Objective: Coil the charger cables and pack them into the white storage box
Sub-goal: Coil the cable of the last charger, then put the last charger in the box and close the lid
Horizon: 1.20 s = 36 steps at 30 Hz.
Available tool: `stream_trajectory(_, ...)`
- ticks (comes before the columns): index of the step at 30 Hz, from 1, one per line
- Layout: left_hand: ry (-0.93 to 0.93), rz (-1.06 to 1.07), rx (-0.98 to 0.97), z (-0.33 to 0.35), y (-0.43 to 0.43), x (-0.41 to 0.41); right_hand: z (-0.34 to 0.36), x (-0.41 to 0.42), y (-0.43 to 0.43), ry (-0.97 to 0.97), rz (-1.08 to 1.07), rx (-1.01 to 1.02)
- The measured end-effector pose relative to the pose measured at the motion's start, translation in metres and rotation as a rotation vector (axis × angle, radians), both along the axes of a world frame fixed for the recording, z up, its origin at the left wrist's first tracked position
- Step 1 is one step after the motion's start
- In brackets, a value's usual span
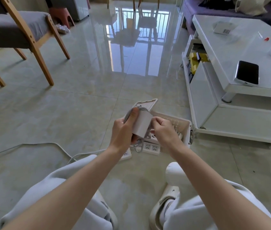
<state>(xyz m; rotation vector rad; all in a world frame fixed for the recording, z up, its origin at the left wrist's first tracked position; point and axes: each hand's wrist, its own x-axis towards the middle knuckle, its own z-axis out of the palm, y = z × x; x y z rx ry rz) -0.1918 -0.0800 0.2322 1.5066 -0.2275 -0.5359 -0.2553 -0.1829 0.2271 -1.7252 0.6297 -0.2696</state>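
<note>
Forearms were extended over the floor. The charger brick [142, 124] and its coiled cable [127, 115] were gripped in the left hand [123, 128], in front of the white storage box [186, 130]; a cable turn was pinched by the right hand [164, 130]. The brick was judged rigid and the cable springy: it is best clamped across the loops.

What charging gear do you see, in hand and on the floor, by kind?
Charger brick with coiled cable, in the left hand: 1
Power strips: 2
Loose cable on the floor: 1
White storage box: 1
Total: 5
</note>
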Motion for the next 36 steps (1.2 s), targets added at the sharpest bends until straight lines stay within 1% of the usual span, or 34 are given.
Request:
stream_trajectory(2,-0.016,0.022,-0.003,0.002,-0.002,0.002,0.004,0.005,-0.001,-0.019,0.108,0.161)
stream_trajectory(3,-0.022,0.017,0.005,0.001,-0.003,0.004,0.004,0.009,0.000,-0.010,0.169,0.184)
stream_trajectory(5,-0.039,-0.031,0.043,-0.004,-0.007,0.008,0.000,0.016,0.003,0.012,0.206,0.146)
stream_trajectory(8,-0.061,-0.193,0.059,-0.013,-0.014,0.018,-0.003,0.025,-0.005,0.091,0.200,0.027)
stream_trajectory(9,-0.060,-0.234,0.079,-0.014,-0.015,0.023,-0.004,0.026,-0.009,0.101,0.219,0.035)
stream_trajectory(11,-0.076,-0.281,0.119,-0.014,-0.017,0.034,-0.005,0.029,-0.013,0.086,0.232,0.125)
stream_trajectory(13,-0.145,-0.319,0.166,-0.015,-0.021,0.042,-0.005,0.035,-0.016,0.071,0.188,0.179)
stream_trajectory(15,-0.234,-0.369,0.216,-0.018,-0.027,0.050,-0.006,0.041,-0.020,0.073,0.148,0.165)
stream_trajectory(17,-0.310,-0.413,0.268,-0.025,-0.032,0.058,-0.006,0.045,-0.028,0.091,0.160,0.141)
stream_trajectory(21,-0.567,-0.450,0.490,-0.046,-0.043,0.068,-0.014,0.050,-0.047,0.120,0.183,0.142)
stream_trajectory(23,-0.640,-0.445,0.525,-0.059,-0.048,0.068,-0.026,0.055,-0.057,0.146,0.166,0.107)
stream_trajectory(26,-0.685,-0.463,0.552,-0.084,-0.057,0.072,-0.054,0.063,-0.070,0.236,0.115,0.011)
stream_trajectory(29,-0.736,-0.600,0.653,-0.117,-0.069,0.084,-0.090,0.070,-0.083,0.342,0.031,-0.056)
stream_trajectory(32,-0.882,-0.753,0.821,-0.155,-0.082,0.096,-0.127,0.075,-0.104,0.446,0.030,-0.124)
stream_trajectory(33,-0.906,-0.774,0.868,-0.167,-0.087,0.100,-0.139,0.075,-0.113,0.483,0.035,-0.139)
stream_trajectory(36,-0.942,-0.714,0.955,-0.196,-0.103,0.117,-0.174,0.074,-0.141,0.580,0.023,-0.211)
